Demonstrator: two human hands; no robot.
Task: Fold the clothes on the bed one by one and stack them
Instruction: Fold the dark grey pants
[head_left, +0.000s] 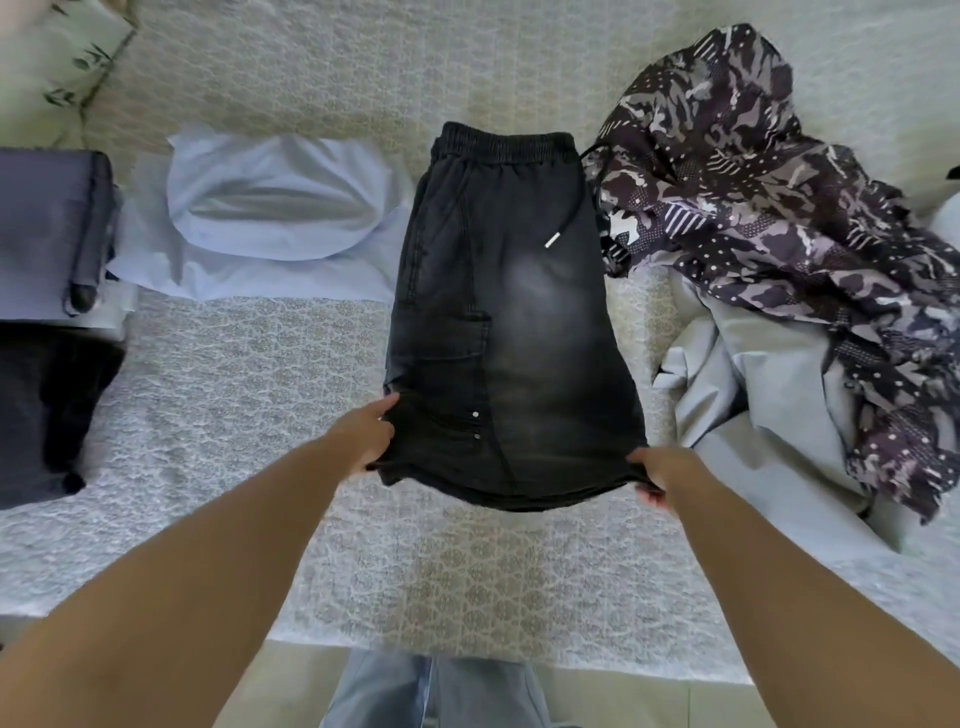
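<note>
Gripping the bottom hem of a pair of black shorts, both hands work at the near end of the garment, one at each corner. The left hand has its fingers curled round the hem's left corner, with the thumb lying on top of the cloth. The right hand pinches the right corner, and the hem sags a little between the two. The shorts lie in the middle of the bed, folded lengthwise so that one leg covers the other, with the elastic waistband at the far end and a drawstring with a pale tip resting on the faded front.

Just left of the shorts sits a white garment, roughly folded and puffed up in the middle, its edge touching the shorts' side. Further left, at the edge of the view, a stack of dark folded clothes rests on the bed, a navy piece on top and a black one nearest. To the right, a crumpled patterned shirt in purple and white lies against the waistband, partly over a loose light grey garment. A pillow with a leaf print shows in the far left corner
</note>
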